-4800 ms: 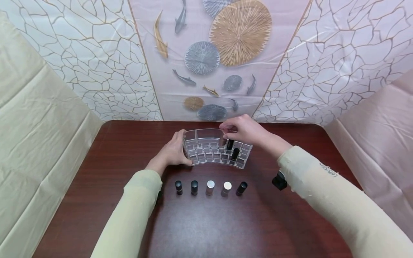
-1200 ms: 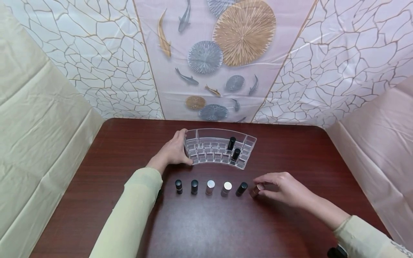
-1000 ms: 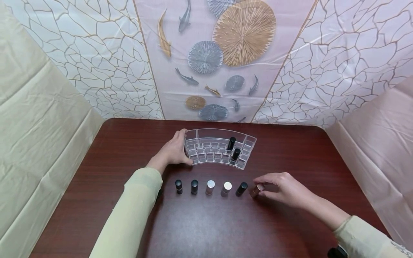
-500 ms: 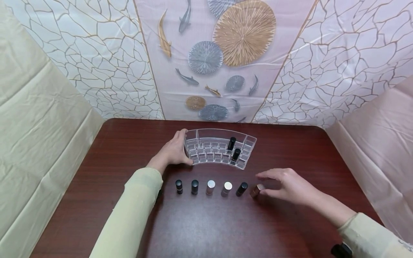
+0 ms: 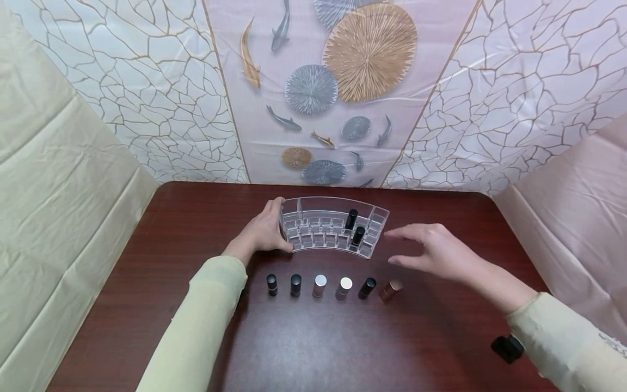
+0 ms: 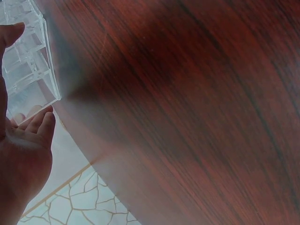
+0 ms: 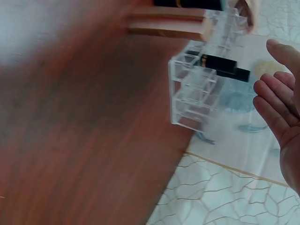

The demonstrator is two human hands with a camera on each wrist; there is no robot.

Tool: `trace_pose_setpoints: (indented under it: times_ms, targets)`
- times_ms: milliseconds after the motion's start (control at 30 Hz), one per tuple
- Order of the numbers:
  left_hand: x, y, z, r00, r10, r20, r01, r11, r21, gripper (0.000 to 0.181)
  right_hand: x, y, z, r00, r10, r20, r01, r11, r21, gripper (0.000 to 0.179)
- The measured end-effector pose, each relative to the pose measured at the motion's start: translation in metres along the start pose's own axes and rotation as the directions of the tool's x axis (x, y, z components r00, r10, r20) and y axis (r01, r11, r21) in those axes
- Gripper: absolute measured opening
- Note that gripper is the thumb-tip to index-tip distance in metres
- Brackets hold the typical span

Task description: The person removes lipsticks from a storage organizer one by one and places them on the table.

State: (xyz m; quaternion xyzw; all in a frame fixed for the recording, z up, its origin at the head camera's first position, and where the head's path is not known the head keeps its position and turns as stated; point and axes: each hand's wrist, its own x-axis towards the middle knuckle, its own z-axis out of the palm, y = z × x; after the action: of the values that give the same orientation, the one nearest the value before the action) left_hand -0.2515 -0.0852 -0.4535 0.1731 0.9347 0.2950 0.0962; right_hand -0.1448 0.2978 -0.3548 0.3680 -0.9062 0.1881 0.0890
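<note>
A clear, curved lipstick organizer (image 5: 318,239) with stepped compartments stands near the table's back edge. My left hand (image 5: 262,227) grips its left end, the thumb at the front corner and the fingers round the back; the left wrist view shows the same hold. Toward the organizer's right side, a black lipstick (image 5: 351,219) and another black lipstick (image 5: 358,236) stand in its slots. My right hand (image 5: 436,251) is in the air just right of the organizer, thumb and fingers apart, holding nothing. Below it, a rose-brown lipstick (image 5: 391,291) stands on the table.
Left of the rose-brown lipstick, a row continues with a black lipstick (image 5: 367,288), a tube with a pale gold cap (image 5: 344,287), a silver-capped tube (image 5: 319,285), and two more black tubes (image 5: 295,285). Patterned cloth walls (image 5: 186,109) rise behind the dark red-brown table (image 5: 196,326).
My right hand has brought the rose-brown lipstick from the organizer to the row's right end, let it go, and risen back toward the organizer. The left hand keeps its grip.
</note>
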Motion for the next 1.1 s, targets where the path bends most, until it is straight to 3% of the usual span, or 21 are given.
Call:
trace_pose_setpoints:
  times_ms: [600,1100]
  targets:
    - [-0.002,0.001,0.001,1.000,0.018,-0.008,-0.018,1.000,0.003,0.124,0.054,0.012,-0.007,0.999,0.029,0.038,-0.029,0.999,0.013,0.048]
    - [0.000,-0.001,0.001,1.000,0.006,-0.003,-0.006,1.000,0.010,0.127,0.084,0.016,0.008,0.996,0.041,0.080,-0.044,0.998,0.038,0.045]
